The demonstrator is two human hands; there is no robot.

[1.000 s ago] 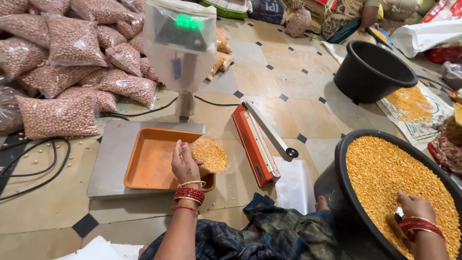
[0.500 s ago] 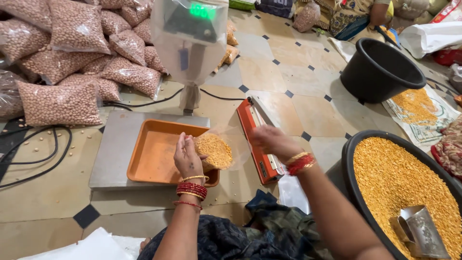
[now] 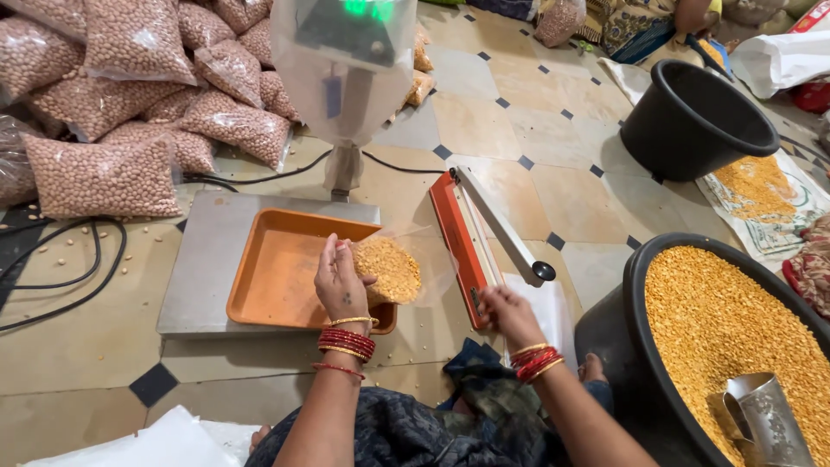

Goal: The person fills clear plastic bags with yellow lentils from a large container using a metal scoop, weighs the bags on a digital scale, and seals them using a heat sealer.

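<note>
Right hand dropped from mid-air onto the red sealer, fingers curled; left hand still grips lentil bag over orange tray.

Orange tray on grey steel scale platform; scale display behind the tray glows green. Clear bag over the tray's right edge holds yellow split lentils. Right of the tray: red sealer with silver arm, black knob. Further right: black tub full of yellow lentils, silver scoop in it. Empty black tub beyond. Left of the tray: clear bags of pinkish-tan peanuts, black cables. Floor beige tiles with small dark diamond insets. Red and gold bangles on left hand and right hand.
</note>
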